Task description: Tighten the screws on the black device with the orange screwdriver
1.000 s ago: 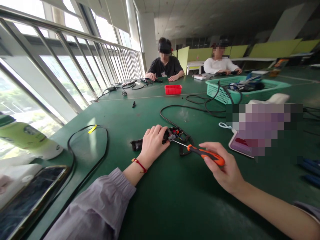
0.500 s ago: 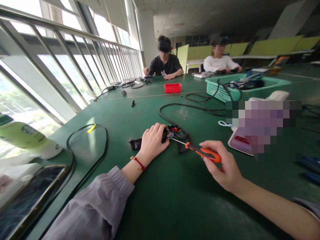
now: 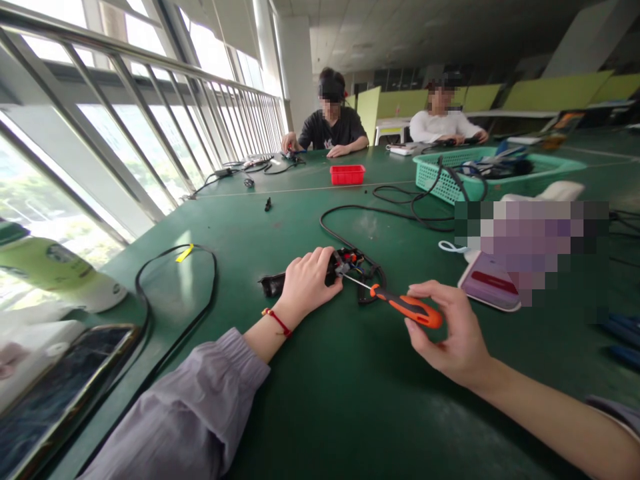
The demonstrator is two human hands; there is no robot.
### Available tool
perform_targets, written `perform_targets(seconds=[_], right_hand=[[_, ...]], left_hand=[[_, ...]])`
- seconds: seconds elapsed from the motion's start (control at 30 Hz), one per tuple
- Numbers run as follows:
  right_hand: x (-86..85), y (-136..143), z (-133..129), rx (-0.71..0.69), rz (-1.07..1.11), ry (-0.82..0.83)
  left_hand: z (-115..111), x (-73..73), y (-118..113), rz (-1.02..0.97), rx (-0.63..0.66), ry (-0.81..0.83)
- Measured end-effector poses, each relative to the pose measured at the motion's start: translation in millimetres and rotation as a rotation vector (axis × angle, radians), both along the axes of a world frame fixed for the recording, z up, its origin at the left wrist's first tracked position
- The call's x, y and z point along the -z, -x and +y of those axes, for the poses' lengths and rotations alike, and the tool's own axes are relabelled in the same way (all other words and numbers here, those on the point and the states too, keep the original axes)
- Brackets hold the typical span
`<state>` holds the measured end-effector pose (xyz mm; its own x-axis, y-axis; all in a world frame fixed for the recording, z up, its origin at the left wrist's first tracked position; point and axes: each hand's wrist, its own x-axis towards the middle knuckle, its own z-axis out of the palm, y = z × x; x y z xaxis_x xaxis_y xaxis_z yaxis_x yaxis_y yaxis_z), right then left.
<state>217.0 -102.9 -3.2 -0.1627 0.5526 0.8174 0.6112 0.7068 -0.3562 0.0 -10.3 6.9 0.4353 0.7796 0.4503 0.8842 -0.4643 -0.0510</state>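
My left hand is wrapped over a black corded device lying on the green table, pressing it down. Its right end is opened up, with red and blue wires and a grey part showing beside my fingertips. In my right hand is a screwdriver with an orange and black handle, held between thumb and fingers. Its thin shaft points left and its tip touches or nearly touches the grey part. A black loop-shaped piece sits just right of the device, partly behind the shaft.
A red tray and a teal basket of cables stand farther back. A black cable runs from the device toward the basket. Phones lie at left and right, and a bottle at left. Two people sit across.
My right thumb and fingers have shifted slightly on the screwdriver handle, whose end sits a touch lower. My left hand and the device keep their places.
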Motion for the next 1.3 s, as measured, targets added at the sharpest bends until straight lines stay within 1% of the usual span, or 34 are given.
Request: perform_targets(seconds=[0.1,0.17,0.23,0.3,0.37,0.4,0.47,0.53,0.57,0.67,0.7,0.77,0.87,0.9,1.03,1.1,1.2,1.23,1.3], right_hand=[[-2.5,0.4,-1.0,-0.018,-0.06,0.109],[-3.1,0.4,-1.1,-0.012,-0.051,0.179],[-2.5,0.1,-0.7,0.017,-0.007,0.154],[-1.9,-0.1,-0.3,0.039,0.027,0.082],[-1.8,-0.2,-0.5,0.028,0.012,0.045],[-1.9,-0.1,-0.8,0.012,-0.01,0.062],[-2.0,0.1,-1.4,-0.015,-0.056,0.154],[-1.4,0.2,-1.5,-0.013,-0.053,0.22],[-1.0,0.3,-1.3,0.003,-0.03,0.209],[-0.3,0.5,-0.4,0.052,0.041,0.075],[-0.6,0.6,-0.3,0.056,0.046,0.052],[-2.0,0.6,-0.4,0.033,0.002,0.089],[-3.1,0.2,-0.8,0.003,-0.056,0.212],[-2.6,0.0,-0.7,0.013,-0.037,0.209],[0.5,-0.7,0.2,0.062,0.074,0.074],[0.5,-0.8,0.2,0.039,0.04,0.114],[-0.6,-1.1,-0.3,-0.005,-0.019,0.239],[-0.6,-1.2,-0.4,-0.008,-0.005,0.247],[0.3,-1.1,-0.1,0.008,0.061,0.192]], left_hand=[[0.0,-0.2,-0.3,0.001,-0.003,0.003],[0.1,-0.3,0.0,0.004,-0.007,0.01],[0.4,-0.4,0.5,0.008,-0.008,0.011],[0.6,-0.3,1.0,0.012,-0.006,0.005],[0.7,-0.4,1.0,0.015,-0.004,0.001],[0.7,-0.5,0.9,0.015,-0.005,0.002],[0.5,-0.9,0.5,0.012,-0.008,0.009],[0.2,-1.2,0.1,0.011,-0.011,0.018],[0.1,-1.4,0.0,0.012,-0.013,0.02],[-0.1,-1.5,-0.2,0.02,-0.021,0.02],[-0.1,-1.5,-0.1,0.021,-0.022,0.018],[0.0,-1.3,0.1,0.018,-0.017,0.016],[0.4,-0.9,0.6,0.011,-0.005,0.012],[0.6,-0.7,0.7,0.01,-0.001,0.011],[1.1,0.0,0.8,0.014,-0.001,0.003],[1.1,-0.1,0.6,0.004,-0.006,0.003],[0.9,-0.9,0.9,-0.027,-0.006,0.012],[0.9,-1.4,1.2,-0.038,-0.007,0.017],[0.8,-2.5,1.8,-0.049,-0.013,0.03]])
